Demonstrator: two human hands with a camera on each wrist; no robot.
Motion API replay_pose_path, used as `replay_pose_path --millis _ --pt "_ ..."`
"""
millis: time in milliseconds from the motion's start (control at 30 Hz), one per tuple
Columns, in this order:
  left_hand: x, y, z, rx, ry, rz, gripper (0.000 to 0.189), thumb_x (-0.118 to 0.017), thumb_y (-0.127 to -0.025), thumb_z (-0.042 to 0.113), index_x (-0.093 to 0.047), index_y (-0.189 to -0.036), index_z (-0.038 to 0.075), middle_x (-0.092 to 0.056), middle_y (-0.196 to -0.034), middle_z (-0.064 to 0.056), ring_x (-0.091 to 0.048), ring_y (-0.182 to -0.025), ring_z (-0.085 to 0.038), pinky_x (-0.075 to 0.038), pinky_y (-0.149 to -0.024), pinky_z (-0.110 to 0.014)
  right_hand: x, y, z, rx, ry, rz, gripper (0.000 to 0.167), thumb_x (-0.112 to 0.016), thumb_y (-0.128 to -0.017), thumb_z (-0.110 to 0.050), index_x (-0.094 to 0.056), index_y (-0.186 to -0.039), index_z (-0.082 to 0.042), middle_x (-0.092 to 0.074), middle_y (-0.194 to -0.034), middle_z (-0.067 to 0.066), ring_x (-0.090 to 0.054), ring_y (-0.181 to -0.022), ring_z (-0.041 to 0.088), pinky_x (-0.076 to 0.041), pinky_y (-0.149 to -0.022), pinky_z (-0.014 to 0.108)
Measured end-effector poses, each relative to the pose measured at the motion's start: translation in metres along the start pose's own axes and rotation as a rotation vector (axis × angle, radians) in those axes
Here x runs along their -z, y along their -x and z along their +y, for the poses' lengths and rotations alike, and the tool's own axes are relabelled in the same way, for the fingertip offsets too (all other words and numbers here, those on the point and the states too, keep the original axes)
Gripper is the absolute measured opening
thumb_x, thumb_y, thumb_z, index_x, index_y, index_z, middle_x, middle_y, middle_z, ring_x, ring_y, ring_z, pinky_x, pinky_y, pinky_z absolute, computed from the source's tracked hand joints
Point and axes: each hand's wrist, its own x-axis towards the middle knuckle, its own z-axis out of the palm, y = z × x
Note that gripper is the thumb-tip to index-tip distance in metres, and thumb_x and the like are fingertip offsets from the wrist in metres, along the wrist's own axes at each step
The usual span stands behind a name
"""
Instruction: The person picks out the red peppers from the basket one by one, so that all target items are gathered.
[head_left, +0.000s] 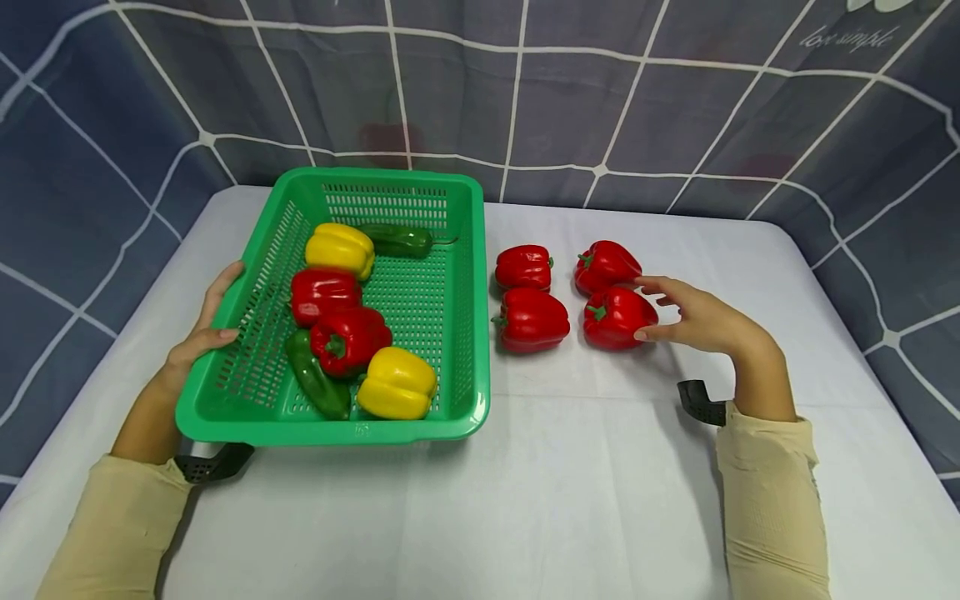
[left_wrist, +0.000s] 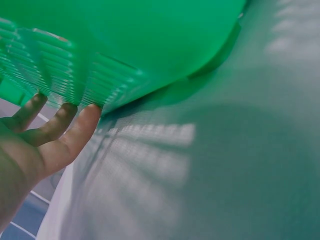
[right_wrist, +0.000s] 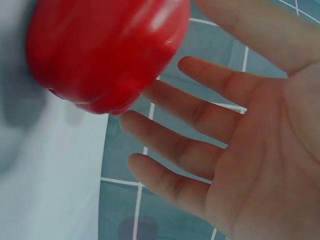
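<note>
Basket (head_left: 337,432), left on table (head_left: 585,483): I have the left hand (head_left: 193,340) pinching its left rim. Contents: two yellow peppers (head_left: 399,383), two red ones (head_left: 352,342), two green ones (head_left: 318,379). Right of it: four red peppers (head_left: 534,320). My right hand (head_left: 701,318), fingers spread, flanks the near right pepper (head_left: 619,318); contact, I cannot tell.

Red peppers (head_left: 534,320), yel peppers (head_left: 397,383), grn basket (head_left: 300,432)
Long veg (head_left: 318,379) dk grn; tablecloth (head_left: 525,500) wht; curtain (head_left: 465,92) gray-blue w/ wht grid; sleeves (head_left: 772,500) beige.
</note>
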Motion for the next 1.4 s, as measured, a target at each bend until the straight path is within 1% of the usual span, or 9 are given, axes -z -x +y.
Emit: replay_pose_path --millis 133,267,433,500,567,767,967,1200,1400 --pt "0.002 0.002 0.002 -0.007 0.004 0.008 0.074 -0.022 -0.081 0.000 -0.001 -0.147 0.025 0.000 -0.147 -0.001 -0.008 -0.134 -0.013 -0.019 -0.101 -0.018 0.002 -0.001 -0.006 0.021 0.015 0.029 0.079 -0.068 -0.079 -0.033 -0.028 -0.141 -0.005 -0.034 -0.138 0.022 -0.034 -0.122 0.042 -0.038 -0.090 0.059" --pt "0.003 0.005 0.003 -0.004 0.004 0.006 0.074 -0.020 -0.081 -0.001 0.000 -0.147 0.025 0.002 -0.148 -0.002 -0.006 -0.135 -0.014 -0.018 -0.103 -0.019 0.002 -0.005 -0.014 0.004 0.048 0.061 0.079 -0.067 -0.079 -0.032 -0.028 -0.141 -0.003 -0.032 -0.139 0.023 -0.029 -0.125 0.042 -0.034 -0.093 0.061" --pt "0.003 0.005 0.004 0.002 -0.001 0.015 0.073 -0.022 -0.081 0.000 -0.001 -0.147 0.026 0.004 -0.148 -0.003 -0.005 -0.135 -0.014 -0.019 -0.101 -0.018 0.001 -0.008 -0.026 -0.043 0.093 0.093 0.078 -0.066 -0.080 -0.036 -0.027 -0.142 -0.006 -0.027 -0.141 0.024 -0.024 -0.126 0.043 -0.022 -0.096 0.066" --pt "0.003 0.005 0.005 -0.001 -0.002 0.018 0.073 -0.022 -0.081 0.000 -0.001 -0.147 0.025 0.003 -0.147 -0.003 -0.005 -0.135 -0.015 -0.020 -0.101 -0.018 0.002 -0.009 -0.031 -0.038 0.089 0.108 0.078 -0.065 -0.081 -0.037 -0.027 -0.142 -0.008 -0.026 -0.142 0.023 -0.024 -0.127 0.043 -0.017 -0.096 0.068" --pt "0.004 0.005 0.006 -0.005 0.001 0.020 0.074 -0.022 -0.080 -0.001 -0.001 -0.147 0.025 0.001 -0.147 -0.003 -0.006 -0.134 -0.016 -0.021 -0.101 -0.018 0.002 -0.010 -0.038 -0.019 0.083 0.121 0.078 -0.065 -0.081 -0.037 -0.027 -0.142 -0.008 -0.026 -0.142 0.022 -0.024 -0.126 0.042 -0.016 -0.096 0.068" --pt "0.002 0.005 0.008 0.001 0.030 0.031 0.075 -0.022 -0.080 -0.002 -0.002 -0.147 0.026 0.001 -0.148 -0.003 -0.007 -0.135 -0.017 -0.023 -0.101 -0.020 0.000 -0.018 -0.061 0.085 0.059 0.155 0.074 -0.065 -0.081 -0.036 -0.031 -0.141 -0.011 -0.030 -0.140 0.018 -0.027 -0.126 0.038 -0.021 -0.097 0.063" --pt "0.000 0.004 0.009 -0.008 0.041 0.040 0.076 -0.023 -0.079 -0.003 -0.003 -0.147 0.026 0.000 -0.148 -0.003 -0.008 -0.135 -0.017 -0.024 -0.102 -0.019 -0.002 -0.028 -0.085 0.136 0.040 0.162 0.073 -0.064 -0.081 -0.035 -0.030 -0.142 -0.016 -0.030 -0.141 0.014 -0.028 -0.126 0.035 -0.030 -0.094 0.061" --pt "-0.002 0.003 0.008 -0.034 0.049 0.047 0.077 -0.025 -0.077 -0.004 -0.007 -0.146 0.024 -0.009 -0.145 0.000 -0.018 -0.131 -0.012 -0.027 -0.097 -0.017 -0.012 -0.045 -0.110 0.211 0.035 0.156 0.073 -0.066 -0.080 -0.036 -0.031 -0.142 -0.017 -0.031 -0.142 0.009 -0.031 -0.125 0.029 -0.032 -0.098 0.054" --pt "-0.006 -0.004 0.002 -0.059 0.025 0.052 0.076 -0.030 -0.076 -0.003 -0.013 -0.145 0.023 -0.013 -0.143 0.004 -0.019 -0.129 -0.008 -0.023 -0.098 -0.016 -0.018 -0.054 -0.132 0.286 0.031 0.142 0.077 -0.068 -0.077 -0.037 -0.032 -0.141 -0.019 -0.031 -0.143 0.007 -0.027 -0.130 0.028 -0.034 -0.098 0.055"
